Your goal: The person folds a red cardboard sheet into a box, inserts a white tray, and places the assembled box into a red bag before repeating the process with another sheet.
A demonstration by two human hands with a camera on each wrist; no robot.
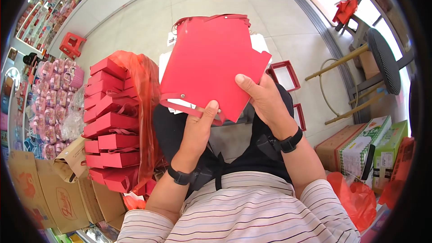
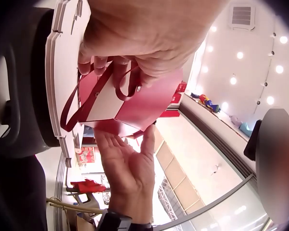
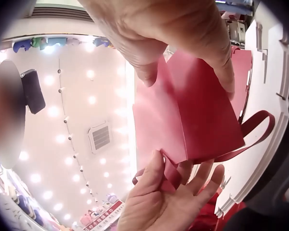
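A red cardboard gift box (image 1: 211,63) with riveted strap handles is held tilted in front of the person, over the lap. The left hand (image 1: 198,128) pinches its near edge beside a strap (image 2: 94,103), thumb on top and fingers underneath. The right hand (image 1: 269,103) grips the box's right side, its thumb lying on the red face. In the right wrist view a folded corner of the box shows between both hands. White flat card sheets (image 1: 258,42) lie beneath the box, mostly hidden by it.
Stacked red boxes (image 1: 112,128) in a red plastic bag (image 1: 150,108) stand at the left. Cardboard cartons (image 1: 67,202) lie at the lower left. Red frame-like trays (image 1: 294,78) rest on the floor to the right, near a stool (image 1: 382,63) and printed cartons (image 1: 360,148).
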